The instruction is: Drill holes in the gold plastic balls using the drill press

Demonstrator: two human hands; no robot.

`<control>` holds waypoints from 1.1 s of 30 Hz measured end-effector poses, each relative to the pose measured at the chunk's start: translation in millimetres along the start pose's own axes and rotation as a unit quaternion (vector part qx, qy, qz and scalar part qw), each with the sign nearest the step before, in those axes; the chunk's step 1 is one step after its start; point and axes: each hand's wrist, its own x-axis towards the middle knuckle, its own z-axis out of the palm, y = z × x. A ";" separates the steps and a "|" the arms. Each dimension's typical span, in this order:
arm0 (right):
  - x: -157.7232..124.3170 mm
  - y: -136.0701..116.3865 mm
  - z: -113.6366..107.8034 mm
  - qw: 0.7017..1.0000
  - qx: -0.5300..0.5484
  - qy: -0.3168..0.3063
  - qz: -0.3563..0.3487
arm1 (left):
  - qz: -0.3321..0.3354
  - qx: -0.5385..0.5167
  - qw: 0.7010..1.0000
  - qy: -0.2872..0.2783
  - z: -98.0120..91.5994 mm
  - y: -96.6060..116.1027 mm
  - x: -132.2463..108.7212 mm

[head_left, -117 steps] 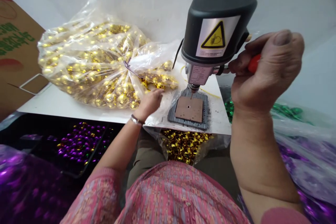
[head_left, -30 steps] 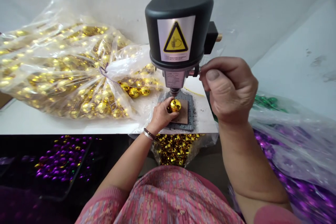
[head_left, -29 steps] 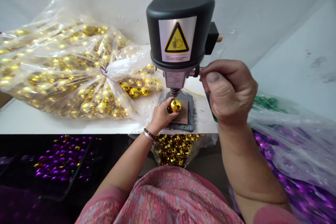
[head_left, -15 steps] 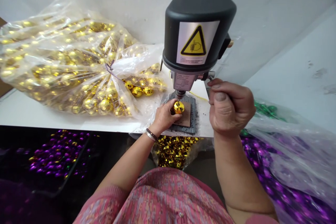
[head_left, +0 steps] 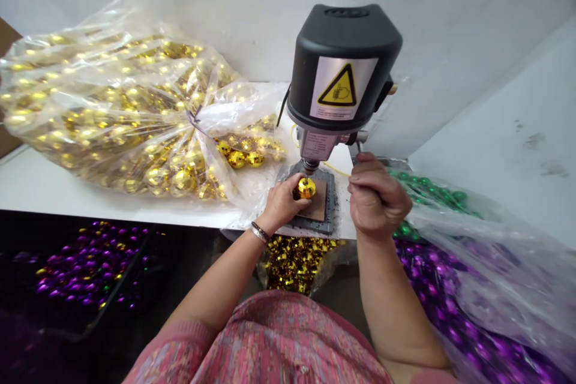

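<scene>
Pinched between the thumb and fingers of my left hand (head_left: 284, 201) is a shiny gold faceted ball (head_left: 306, 188). It rests on a brown board (head_left: 317, 207) laid over the grey base (head_left: 330, 216) of a small drill press (head_left: 344, 66). The chuck (head_left: 310, 166) is directly above the ball, with the thin bit at its top; how deep the bit sits I cannot tell. Closed around the press's feed lever (head_left: 359, 145), my right hand (head_left: 378, 195) is to the right of the motor housing.
A tied clear bag of gold balls (head_left: 117, 120) fills the left of the white table (head_left: 27, 186). Below the front edge, an open bag holds gold pieces (head_left: 294, 264). Purple balls (head_left: 90, 270) lie lower left; bags of green balls (head_left: 423, 183) and purple balls (head_left: 432, 294) are at right.
My right hand has come down and inward with the feed lever. The left hand still holds the ball under the chuck. The view has shifted slightly.
</scene>
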 end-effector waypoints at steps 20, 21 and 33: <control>100.6 -21.4 34.3 0.978 0.087 0.095 0.167 | -0.046 -0.219 0.973 -0.062 -31.0 -22.6 -54.0; 100.6 -21.3 34.5 0.978 0.088 0.095 0.161 | -0.053 -0.243 0.965 -0.083 -33.4 -23.6 -59.6; 97.3 -20.6 34.5 0.984 0.100 0.105 0.106 | -0.127 -0.321 0.924 -0.165 -33.1 -49.2 -107.6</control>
